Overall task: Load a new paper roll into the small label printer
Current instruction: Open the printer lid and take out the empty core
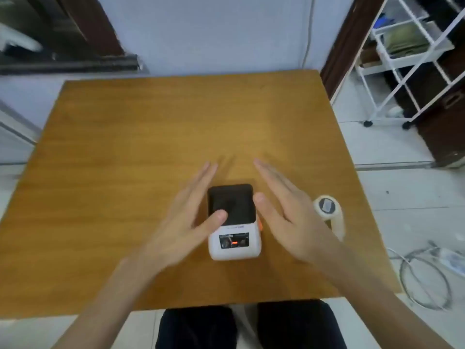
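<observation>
A small white label printer [235,244] with a dark lid and a little lit screen stands on the wooden table [151,137], near its front edge. An orange tab shows on the printer's right side. My left hand [186,217] hovers at the printer's left with fingers spread, its thumb over the dark lid. My right hand [286,215] is flat and spread at the printer's right, thumb close to the lid's edge. Neither hand holds anything. A paper roll [327,206] with a loose white tail lies on the table right of my right hand.
A white wire rack on wheels [402,71] stands on the floor at the back right. Coiled cables [425,280] lie on the floor at the right. My dark-trousered knees [246,326] are under the table's front edge.
</observation>
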